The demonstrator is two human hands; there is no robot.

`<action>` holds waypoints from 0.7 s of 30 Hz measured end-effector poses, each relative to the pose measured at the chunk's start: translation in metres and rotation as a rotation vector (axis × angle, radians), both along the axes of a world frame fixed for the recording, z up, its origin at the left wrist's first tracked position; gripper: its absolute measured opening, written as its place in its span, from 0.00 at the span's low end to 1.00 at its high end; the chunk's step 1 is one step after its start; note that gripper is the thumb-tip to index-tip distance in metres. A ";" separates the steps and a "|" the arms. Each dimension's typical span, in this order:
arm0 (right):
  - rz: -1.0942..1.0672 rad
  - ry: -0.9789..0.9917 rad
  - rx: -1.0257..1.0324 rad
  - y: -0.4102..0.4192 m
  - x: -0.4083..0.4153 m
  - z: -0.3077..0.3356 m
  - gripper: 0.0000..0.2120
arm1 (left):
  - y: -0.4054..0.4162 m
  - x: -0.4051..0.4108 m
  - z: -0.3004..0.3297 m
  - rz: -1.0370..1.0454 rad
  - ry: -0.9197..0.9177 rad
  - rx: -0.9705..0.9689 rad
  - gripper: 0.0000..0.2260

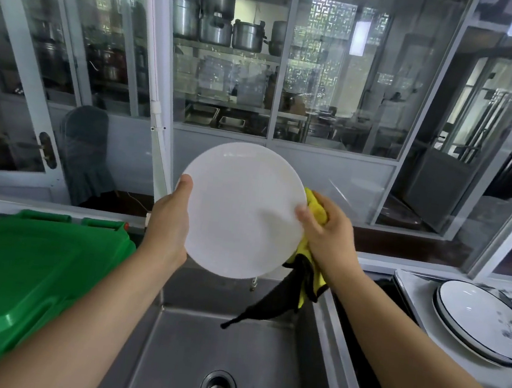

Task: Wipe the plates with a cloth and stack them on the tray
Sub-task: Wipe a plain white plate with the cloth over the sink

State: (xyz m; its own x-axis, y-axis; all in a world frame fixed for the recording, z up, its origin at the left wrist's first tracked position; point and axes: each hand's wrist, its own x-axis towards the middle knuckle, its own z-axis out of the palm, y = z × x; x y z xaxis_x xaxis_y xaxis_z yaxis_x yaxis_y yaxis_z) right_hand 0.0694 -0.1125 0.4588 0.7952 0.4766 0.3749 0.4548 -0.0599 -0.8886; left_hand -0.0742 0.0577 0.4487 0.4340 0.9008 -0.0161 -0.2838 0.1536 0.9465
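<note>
Stainless sink (229, 345) sits below a white plate (239, 211) held tilted over it. Left hand (169, 215) grips the plate's left rim; right hand (324, 231) clutches a yellow-and-black cloth (306, 274) against the right rim. Best to steady the plate, sweep around, then reach the tray (413, 297) of stacked plates (484, 321) on the right.
</note>
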 end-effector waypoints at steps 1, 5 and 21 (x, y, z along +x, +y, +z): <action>0.077 0.103 0.057 0.001 -0.006 0.003 0.13 | 0.001 0.001 -0.003 -0.018 0.007 -0.004 0.17; 0.225 0.286 0.184 0.003 -0.022 0.008 0.07 | 0.015 0.004 -0.014 -0.056 0.098 -0.070 0.16; -0.199 -1.312 -0.101 0.028 -0.066 -0.037 0.18 | -0.034 0.013 0.003 -0.096 0.010 -0.106 0.09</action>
